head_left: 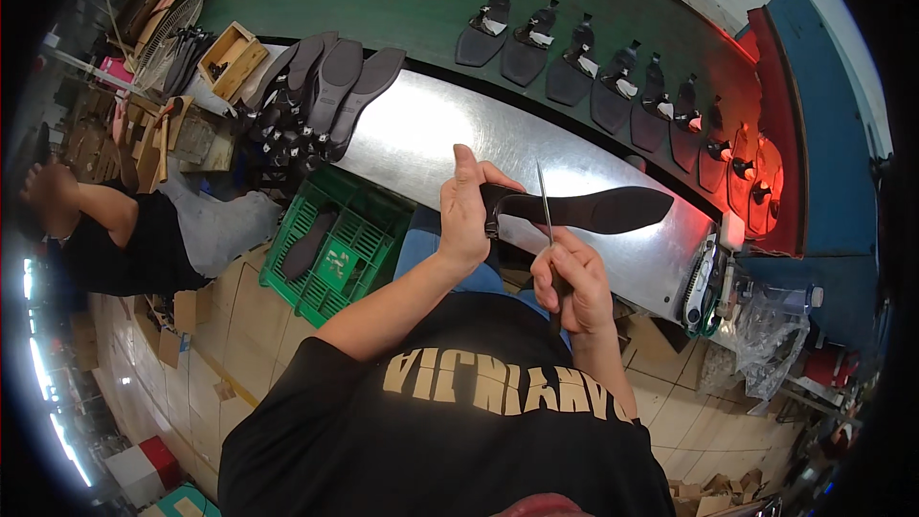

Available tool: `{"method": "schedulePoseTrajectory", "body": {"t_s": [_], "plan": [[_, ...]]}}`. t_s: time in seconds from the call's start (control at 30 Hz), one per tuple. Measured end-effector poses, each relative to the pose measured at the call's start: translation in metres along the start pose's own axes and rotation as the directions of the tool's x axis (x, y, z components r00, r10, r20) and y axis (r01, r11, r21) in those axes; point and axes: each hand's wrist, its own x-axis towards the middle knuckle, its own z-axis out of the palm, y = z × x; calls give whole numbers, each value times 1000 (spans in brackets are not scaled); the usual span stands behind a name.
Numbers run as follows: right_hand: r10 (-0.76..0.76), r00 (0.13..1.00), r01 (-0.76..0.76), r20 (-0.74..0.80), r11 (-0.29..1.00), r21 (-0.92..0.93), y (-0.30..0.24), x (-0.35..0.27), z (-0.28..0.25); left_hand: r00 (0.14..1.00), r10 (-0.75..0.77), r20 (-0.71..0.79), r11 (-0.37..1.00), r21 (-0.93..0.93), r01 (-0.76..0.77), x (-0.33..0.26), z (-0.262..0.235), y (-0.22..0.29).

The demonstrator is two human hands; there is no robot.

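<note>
My left hand (pixel 464 220) is closed round the heel-strap end of a black sandal (pixel 622 211), thumb pointing up. The sandal lies on its side in the air above the metal bench, its dark sole stretching out to the right. In my right hand (pixel 579 289) is a thin, pointed metal tool (pixel 545 187), gripped between thumb and fingers with its tip upward. The tool crosses close to the sandal's middle; whether they touch I cannot tell. Its lower end is partly hidden by my hand.
A shiny metal bench (pixel 431 124) runs before me, with piled sandals (pixel 335 86) at its left. Several sandals (pixel 565 77) line a green belt (pixel 383 0), leading into a red-lit machine (pixel 780 134). A green crate (pixel 335 268) stands below; another person (pixel 134 239) sits at left.
</note>
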Motion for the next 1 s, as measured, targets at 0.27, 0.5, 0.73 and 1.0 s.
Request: {"method": "schedulePoseTrajectory", "body": {"t_s": [0.27, 0.5, 0.73, 1.0], "plan": [[-501, 858, 335, 113, 379, -863, 7, 2, 11, 990, -140, 7, 985, -97, 140, 1, 4, 9], [-538, 799, 413, 269, 164, -896, 2, 1, 9, 976, -215, 32, 963, -163, 217, 12, 6, 2], [-573, 813, 310, 102, 278, -909, -13, 7, 0, 709, -696, 113, 544, -563, 623, 27, 31, 19], [-548, 835, 244, 45, 296, -924, -11, 28, -4, 746, -595, 299, 493, -598, 632, 41, 25, -21]]}}
